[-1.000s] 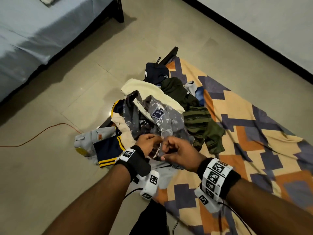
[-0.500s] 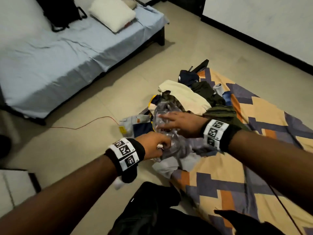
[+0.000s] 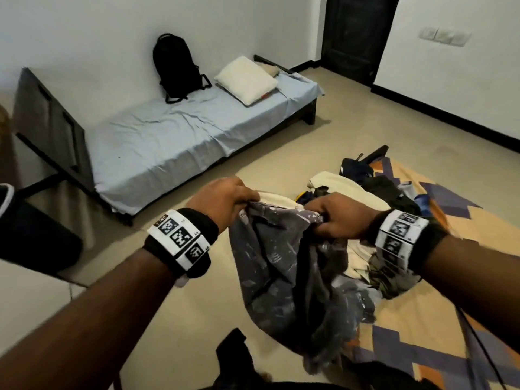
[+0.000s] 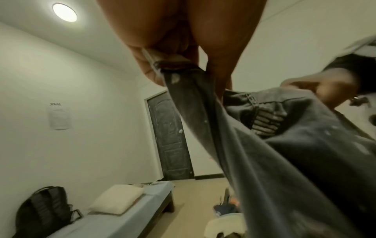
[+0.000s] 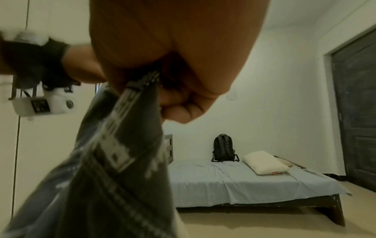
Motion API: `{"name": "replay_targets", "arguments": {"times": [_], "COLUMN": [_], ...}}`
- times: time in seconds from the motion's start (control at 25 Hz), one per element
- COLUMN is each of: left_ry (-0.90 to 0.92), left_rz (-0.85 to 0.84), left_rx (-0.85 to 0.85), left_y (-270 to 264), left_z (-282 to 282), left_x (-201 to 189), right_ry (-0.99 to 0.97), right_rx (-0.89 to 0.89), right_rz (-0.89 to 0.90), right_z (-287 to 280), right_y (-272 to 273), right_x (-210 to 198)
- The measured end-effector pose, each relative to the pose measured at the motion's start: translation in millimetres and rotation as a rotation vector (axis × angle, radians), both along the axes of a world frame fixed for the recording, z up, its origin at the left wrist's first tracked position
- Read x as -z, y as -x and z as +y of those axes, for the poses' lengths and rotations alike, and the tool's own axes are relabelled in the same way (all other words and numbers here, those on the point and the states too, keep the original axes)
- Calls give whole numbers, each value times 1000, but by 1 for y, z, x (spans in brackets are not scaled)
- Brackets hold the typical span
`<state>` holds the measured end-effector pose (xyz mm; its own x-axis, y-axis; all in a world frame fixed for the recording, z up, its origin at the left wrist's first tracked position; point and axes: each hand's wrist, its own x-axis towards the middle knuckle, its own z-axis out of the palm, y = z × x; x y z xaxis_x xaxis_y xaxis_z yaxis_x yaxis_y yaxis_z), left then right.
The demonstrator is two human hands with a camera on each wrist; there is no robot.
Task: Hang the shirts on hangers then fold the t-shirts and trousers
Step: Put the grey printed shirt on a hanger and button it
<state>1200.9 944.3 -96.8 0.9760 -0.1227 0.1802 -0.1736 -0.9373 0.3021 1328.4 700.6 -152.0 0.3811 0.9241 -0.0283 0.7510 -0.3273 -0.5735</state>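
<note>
A grey garment (image 3: 284,266) with pale printed marks hangs in the air in front of me, held by its top edge. My left hand (image 3: 225,198) grips the left end of that edge, and my right hand (image 3: 337,218) grips the right end. The cloth drops down to the floor. In the left wrist view the grey garment (image 4: 264,153) runs from my left hand (image 4: 179,67) across to the other hand. The right wrist view shows my right hand (image 5: 173,90) fisted round the grey garment (image 5: 114,169). Behind lies the clothes pile (image 3: 374,192) on a patterned mat (image 3: 439,319).
A low bed (image 3: 180,136) with a blue sheet, a white pillow (image 3: 244,80) and a black backpack (image 3: 174,68) stands against the far wall. A dark door (image 3: 357,38) is at the back right. Black cloth (image 3: 239,358) lies near my feet.
Both hands have lifted the grey garment up off the pile and spread apart along its top edge. The head view has risen from the floor to the bed and door.
</note>
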Motion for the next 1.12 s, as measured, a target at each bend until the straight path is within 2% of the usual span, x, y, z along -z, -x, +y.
{"name": "replay_targets", "arguments": {"times": [0.12,0.2,0.28,0.32,0.4,0.52,0.68,0.76,0.8,0.92,1.04,1.08,1.12], "left_ry": [113,172,231,258,296,285,196,200,200,224,389,436,465], "left_rz": [-166,-188,-155,-121,-51,-14,-111,-91,-78,-7,24,10,5], "left_rx": [168,254,373,435,548,646,830,839,843,856,786,768,762], "left_y": [-24,-38,-49,-53,-54,-55,-48,-50,-49,-20,11,18,22], "left_z": [-15,-27,-41,-51,-79,-128,-221,-240,-260,-356,-440,-463,-477], "left_x": [-11,-13,-8,-7,-6,-11,-21,-26,-25,-18,-8,-7,-5], "right_ry": [-84,-250,-323,-281,-68,229,275,189,103,-139,-328,-316,-218], "right_rx": [197,398,593,668,752,783,995,1091,1175,1469,1585,1581,1558], "right_rz": [361,418,317,220,56,-50,149,225,199,96,101,130,165], "right_z": [-27,-51,-86,-106,-144,-194,-280,-302,-321,-409,-478,-497,-515], "right_y": [30,44,62,74,101,144,215,230,245,306,361,375,385], "right_x": [-7,-5,-1,0,5,15,39,42,39,29,20,14,14]}}
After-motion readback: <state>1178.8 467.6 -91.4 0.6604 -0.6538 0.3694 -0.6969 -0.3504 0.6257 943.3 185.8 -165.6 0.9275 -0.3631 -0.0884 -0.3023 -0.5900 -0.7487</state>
